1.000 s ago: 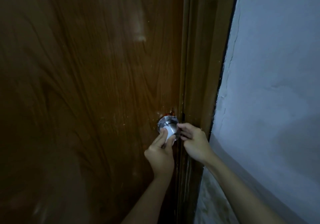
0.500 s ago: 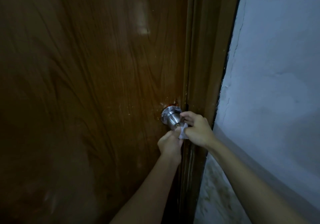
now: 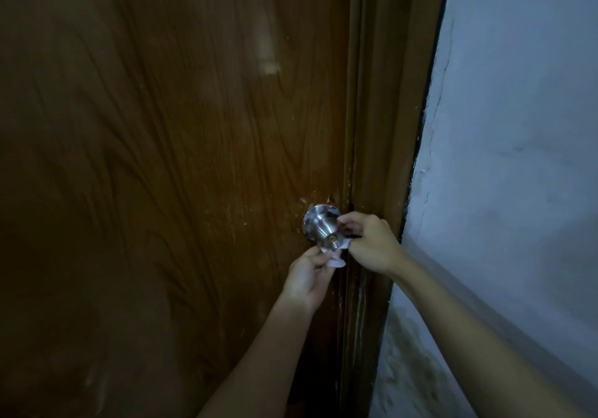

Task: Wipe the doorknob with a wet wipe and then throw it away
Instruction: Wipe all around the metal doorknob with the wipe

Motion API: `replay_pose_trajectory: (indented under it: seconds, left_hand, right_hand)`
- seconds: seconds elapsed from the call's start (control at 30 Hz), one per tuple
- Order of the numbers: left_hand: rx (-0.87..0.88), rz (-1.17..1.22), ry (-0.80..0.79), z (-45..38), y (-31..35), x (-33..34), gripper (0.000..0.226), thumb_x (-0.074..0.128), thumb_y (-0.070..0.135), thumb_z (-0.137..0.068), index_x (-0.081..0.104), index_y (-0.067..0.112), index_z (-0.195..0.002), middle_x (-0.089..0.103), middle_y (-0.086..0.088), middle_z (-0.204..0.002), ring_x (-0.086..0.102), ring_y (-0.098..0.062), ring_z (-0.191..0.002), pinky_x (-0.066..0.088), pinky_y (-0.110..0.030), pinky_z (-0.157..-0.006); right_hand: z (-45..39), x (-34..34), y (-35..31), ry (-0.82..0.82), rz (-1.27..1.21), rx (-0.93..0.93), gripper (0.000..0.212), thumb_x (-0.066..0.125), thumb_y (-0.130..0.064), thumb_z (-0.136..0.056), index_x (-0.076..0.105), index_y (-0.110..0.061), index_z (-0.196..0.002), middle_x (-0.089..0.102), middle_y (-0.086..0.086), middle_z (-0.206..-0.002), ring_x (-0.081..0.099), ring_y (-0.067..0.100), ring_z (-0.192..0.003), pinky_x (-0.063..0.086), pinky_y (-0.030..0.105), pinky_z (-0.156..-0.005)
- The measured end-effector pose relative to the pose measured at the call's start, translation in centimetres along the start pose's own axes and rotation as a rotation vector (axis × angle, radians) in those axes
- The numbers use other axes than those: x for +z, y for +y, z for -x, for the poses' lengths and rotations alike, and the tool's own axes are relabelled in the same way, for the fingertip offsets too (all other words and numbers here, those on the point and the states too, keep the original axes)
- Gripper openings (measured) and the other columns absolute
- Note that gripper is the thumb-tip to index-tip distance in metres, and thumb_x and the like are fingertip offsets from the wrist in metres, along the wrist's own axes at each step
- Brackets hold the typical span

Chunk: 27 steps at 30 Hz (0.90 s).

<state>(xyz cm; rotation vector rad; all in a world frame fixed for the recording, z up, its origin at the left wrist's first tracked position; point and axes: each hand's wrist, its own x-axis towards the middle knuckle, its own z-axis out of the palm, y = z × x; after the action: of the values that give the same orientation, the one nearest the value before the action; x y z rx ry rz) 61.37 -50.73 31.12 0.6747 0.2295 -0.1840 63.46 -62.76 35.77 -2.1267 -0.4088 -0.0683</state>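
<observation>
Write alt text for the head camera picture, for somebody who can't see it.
Two bare hands hold a white wet wipe stretched under a silver doorknob on a dark wooden door: the left hand pinches its lower end, the right hand the end beside the knob. A brown door frame and pale, cracked wall lie to the right.

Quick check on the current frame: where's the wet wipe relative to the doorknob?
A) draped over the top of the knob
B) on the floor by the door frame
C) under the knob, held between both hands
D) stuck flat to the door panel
C: the white wet wipe sits just below the metal doorknob, pinched by the left hand from below and the right hand from the side.
</observation>
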Motion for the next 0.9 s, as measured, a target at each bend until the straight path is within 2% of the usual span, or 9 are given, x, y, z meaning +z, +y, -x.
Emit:
replay_pose_trajectory:
  seconds: [0.17,0.33,0.43,0.53,0.6,0.67,0.73,0.8,0.9]
  left_hand:
    - [0.015,-0.074,0.029,-0.4,1.1,-1.1,0.044,0.033,-0.013,-0.089,0.044,-0.006,-0.131,0.054,-0.023,-0.131,0.051,-0.027,-0.124,0.033,-0.038,-0.112]
    - [-0.085,0.085,0.023,-0.6,0.1,0.7,0.044,0.029,-0.015,-0.086,0.046,-0.008,-0.126,0.053,-0.025,-0.128,0.048,-0.030,-0.125,0.034,-0.038,-0.109]
    - [-0.083,0.161,0.007,-0.7,-0.4,1.1,0.041,0.030,-0.016,-0.086,0.047,-0.008,-0.123,0.055,-0.026,-0.119,0.053,-0.031,-0.116,0.039,-0.039,-0.107]
    - [-0.072,0.137,-0.028,-0.1,0.2,0.7,0.037,0.029,-0.016,-0.085,0.052,-0.009,-0.113,0.058,-0.026,-0.113,0.056,-0.030,-0.107,0.043,-0.038,-0.097]
    - [-0.049,0.055,-0.043,0.3,0.9,-0.1,0.034,0.030,-0.015,-0.086,0.058,-0.008,-0.102,0.064,-0.024,-0.107,0.058,-0.029,-0.106,0.045,-0.035,-0.094]
    - [-0.009,-0.106,-0.079,0.6,1.6,-0.9,0.035,0.033,-0.011,-0.089,0.062,-0.003,-0.107,0.070,-0.018,-0.108,0.061,-0.024,-0.110,0.047,-0.033,-0.094]
    - [0.053,-0.321,-0.089,0.8,2.2,-1.4,0.033,0.038,-0.003,-0.092,0.062,0.002,-0.113,0.071,-0.010,-0.111,0.062,-0.018,-0.110,0.048,-0.029,-0.093]
    - [0.150,-0.462,-0.014,0.9,2.4,-1.6,0.031,0.044,0.001,-0.091,0.063,0.006,-0.115,0.070,-0.008,-0.112,0.065,-0.017,-0.107,0.049,-0.029,-0.093]
    - [0.397,-0.583,0.227,1.2,2.9,-1.4,0.026,0.058,0.003,-0.085,0.068,0.012,-0.108,0.072,-0.005,-0.101,0.068,-0.017,-0.096,0.054,-0.032,-0.088]
  right_hand:
    - [0.2,0.4,0.1,0.020,-0.007,-0.009,0.045,0.059,0.007,-0.076,0.054,-0.003,-0.120,0.062,0.013,-0.121,0.053,0.015,-0.111,0.038,0.021,-0.092]
    - [-0.1,0.3,0.7,0.013,0.033,-0.030,0.052,0.063,-0.001,-0.078,0.049,-0.006,-0.128,0.058,0.011,-0.128,0.052,0.016,-0.118,0.037,0.018,-0.088]
    - [-0.2,0.1,1.0,0.009,0.073,-0.025,0.054,0.061,-0.001,-0.077,0.048,-0.007,-0.130,0.056,0.012,-0.132,0.050,0.020,-0.123,0.036,0.019,-0.091]
    - [-0.4,0.2,0.8,0.003,0.062,-0.035,0.048,0.063,-0.002,-0.077,0.053,-0.007,-0.124,0.062,0.006,-0.121,0.054,0.012,-0.110,0.037,0.008,-0.081]
    - [-0.4,0.4,0.5,0.017,0.032,-0.050,0.039,0.064,-0.006,-0.079,0.058,-0.009,-0.117,0.064,0.001,-0.107,0.054,0.007,-0.098,0.038,0.008,-0.075]
    - [-0.6,0.8,0.5,0.063,0.034,-0.063,0.031,0.066,-0.016,-0.079,0.062,-0.013,-0.109,0.066,0.000,-0.103,0.057,0.009,-0.096,0.043,0.018,-0.081]
    - [-0.7,1.4,0.6,0.138,0.051,-0.084,0.020,0.068,-0.027,-0.078,0.063,-0.018,-0.095,0.068,0.002,-0.093,0.061,0.013,-0.088,0.048,0.025,-0.077]
    - [-0.6,2.1,0.9,0.234,0.044,-0.109,0.019,0.070,-0.031,-0.077,0.061,-0.017,-0.087,0.067,0.000,-0.082,0.063,0.012,-0.077,0.049,0.018,-0.067]
    - [-0.5,2.8,1.4,0.286,-0.008,-0.113,0.021,0.073,-0.029,-0.075,0.062,-0.014,-0.085,0.064,-0.005,-0.076,0.061,0.004,-0.070,0.045,0.008,-0.059]
